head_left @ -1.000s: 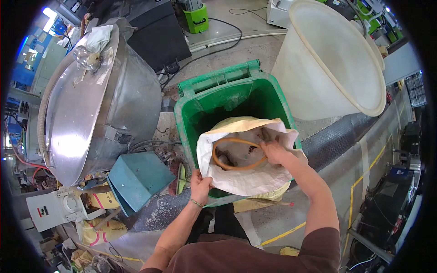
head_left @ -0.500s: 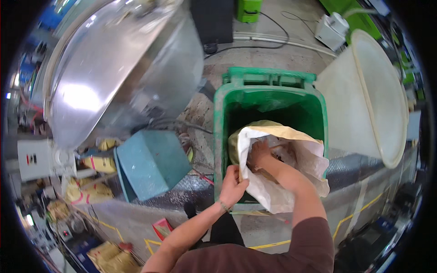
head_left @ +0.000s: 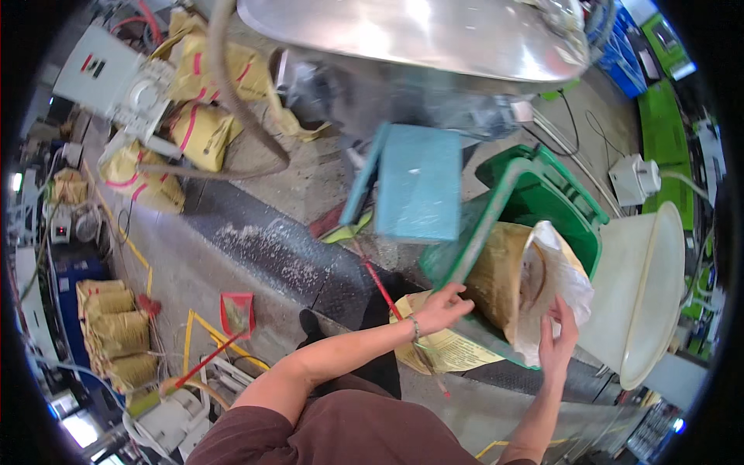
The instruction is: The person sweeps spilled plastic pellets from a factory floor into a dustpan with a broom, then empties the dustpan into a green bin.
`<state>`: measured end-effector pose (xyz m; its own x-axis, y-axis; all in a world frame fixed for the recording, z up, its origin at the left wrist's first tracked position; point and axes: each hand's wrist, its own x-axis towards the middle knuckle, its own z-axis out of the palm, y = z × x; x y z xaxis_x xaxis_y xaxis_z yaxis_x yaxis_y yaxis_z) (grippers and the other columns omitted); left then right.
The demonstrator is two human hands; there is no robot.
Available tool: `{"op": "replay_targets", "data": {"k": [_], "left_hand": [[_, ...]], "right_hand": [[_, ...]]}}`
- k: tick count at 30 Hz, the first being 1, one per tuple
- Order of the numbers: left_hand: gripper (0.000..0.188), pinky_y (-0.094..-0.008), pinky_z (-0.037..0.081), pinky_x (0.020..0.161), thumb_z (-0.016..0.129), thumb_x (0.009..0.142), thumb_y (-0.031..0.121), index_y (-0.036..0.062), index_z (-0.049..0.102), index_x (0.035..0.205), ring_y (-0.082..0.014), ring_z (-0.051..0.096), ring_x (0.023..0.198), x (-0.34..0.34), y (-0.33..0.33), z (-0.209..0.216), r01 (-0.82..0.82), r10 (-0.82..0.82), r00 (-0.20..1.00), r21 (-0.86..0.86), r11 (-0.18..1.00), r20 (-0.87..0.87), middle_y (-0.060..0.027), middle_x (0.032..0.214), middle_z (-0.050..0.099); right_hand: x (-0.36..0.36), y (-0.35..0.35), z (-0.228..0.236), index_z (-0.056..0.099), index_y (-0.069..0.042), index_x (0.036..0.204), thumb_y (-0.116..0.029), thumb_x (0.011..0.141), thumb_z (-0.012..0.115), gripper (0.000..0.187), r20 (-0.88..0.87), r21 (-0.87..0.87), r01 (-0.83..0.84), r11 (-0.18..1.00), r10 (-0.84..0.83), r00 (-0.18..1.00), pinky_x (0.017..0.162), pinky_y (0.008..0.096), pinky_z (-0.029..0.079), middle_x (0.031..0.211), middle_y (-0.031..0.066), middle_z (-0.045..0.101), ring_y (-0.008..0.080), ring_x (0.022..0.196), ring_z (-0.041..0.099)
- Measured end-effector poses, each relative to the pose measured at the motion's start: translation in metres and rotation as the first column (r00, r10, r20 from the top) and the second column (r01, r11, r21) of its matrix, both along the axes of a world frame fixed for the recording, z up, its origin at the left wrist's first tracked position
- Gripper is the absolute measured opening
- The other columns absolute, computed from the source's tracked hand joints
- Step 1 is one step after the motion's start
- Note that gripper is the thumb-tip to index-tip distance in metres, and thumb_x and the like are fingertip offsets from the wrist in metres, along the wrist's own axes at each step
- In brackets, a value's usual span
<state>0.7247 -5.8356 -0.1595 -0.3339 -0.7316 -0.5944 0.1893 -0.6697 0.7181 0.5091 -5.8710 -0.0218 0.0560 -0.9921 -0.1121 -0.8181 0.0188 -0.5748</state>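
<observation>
Head view, both bare hands at the open-mouthed tan paper sack w/ white lining [head_left: 496, 267], which sits tilted inside the green rectangular plastic bin [head_left: 535, 198], mouth toward the R side. L hand [head_left: 442, 308]: at the bin's near L rim, just beside the sack's tan outer wall; fingers apart, nothing btwn them. R hand [head_left: 559, 341]: at the sack's near R edge, fingers over the white lining, thumb spread from index; whether they clamp the lining, cannot tell. Sack interior: partly visible, detail blurred. Immed. R of bin: tall off-white round plastic tub [head_left: 632, 306]. L of bin: pale-blue boxy container [head_left: 422, 182], w/ a slim red stick [head_left: 380, 287] slanting below it. Nr bin's lower L: flat yellow printed paper bag [head_left: 446, 353] on the floor. Top: large shiny stainless-steel vessel [head_left: 434, 35]. Far L: stacked tan sacks [head_left: 116, 337]; btwn these & the person, a red dustpan [head_left: 236, 314] on the floor, well apart from both hands.
</observation>
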Motion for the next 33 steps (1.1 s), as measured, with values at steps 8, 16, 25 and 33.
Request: {"op": "replay_targets", "data": {"k": [8, 16, 25, 33], "left_hand": [[0.058, -0.0444, 0.033, 0.094, 0.044, 0.083, 0.05, 0.0112, 0.037, 0.126, -0.0259, 0.045, 0.11, 0.134, 0.195, -0.018, -0.209, 0.75, 0.338, 0.732, 0.649, -0.568, -0.0066, 0.118, 0.049], [0.055, -0.0386, 0.032, 0.091, 0.053, 0.079, 0.036, 0.005, 0.041, 0.124, -0.0276, 0.042, 0.112, 0.385, 0.467, -0.171, -0.774, 0.467, 0.578, 0.267, 0.574, 0.669, -0.0154, 0.121, 0.045], [0.089, -0.0429, 0.036, 0.091, 0.07, 0.06, 0.043, 0.0004, 0.03, 0.127, -0.0412, 0.04, 0.107, 0.276, 0.515, -0.258, -0.249, -0.234, 0.759, 0.604, 0.757, 0.607, -0.0258, 0.118, 0.036], [0.084, -0.0446, 0.039, 0.089, 0.071, 0.062, 0.032, 0.007, 0.029, 0.131, -0.0425, 0.04, 0.11, 0.3, 0.434, -0.256, -0.13, -0.306, 0.668, 0.512, 0.849, 0.679, -0.0244, 0.124, 0.037]], "right_hand": [[0.233, 0.176, -0.17, 0.046, -0.014, 0.121, -0.028, 0.08, 0.044, 0.043, -0.036, 0.199, -0.563, 0.802, 0.58, 0.814, 0.093, 0.0493, 0.027, 0.116, 0.0149, 0.047, 0.0293, 0.111, 0.041], [0.253, 0.28, -0.308, 0.038, -0.016, 0.127, -0.039, 0.075, 0.056, 0.059, -0.267, 0.908, -0.124, 0.4, 0.781, 0.565, 0.094, 0.0517, 0.03, 0.126, 0.0128, 0.041, 0.0303, 0.117, 0.038], [0.274, 0.238, -0.541, 0.02, -0.015, 0.133, -0.029, 0.069, 0.066, 0.081, -0.624, 0.665, 0.148, 0.732, 0.435, 0.65, 0.094, 0.0458, 0.034, 0.125, 0.0155, 0.036, 0.0322, 0.117, 0.036], [0.206, 0.202, -0.692, 0.035, -0.011, 0.126, -0.024, 0.072, 0.061, 0.061, -0.778, 0.477, 0.289, 0.83, 0.246, 0.578, 0.089, 0.045, 0.035, 0.114, 0.0131, 0.046, 0.0288, 0.109, 0.04]]}}
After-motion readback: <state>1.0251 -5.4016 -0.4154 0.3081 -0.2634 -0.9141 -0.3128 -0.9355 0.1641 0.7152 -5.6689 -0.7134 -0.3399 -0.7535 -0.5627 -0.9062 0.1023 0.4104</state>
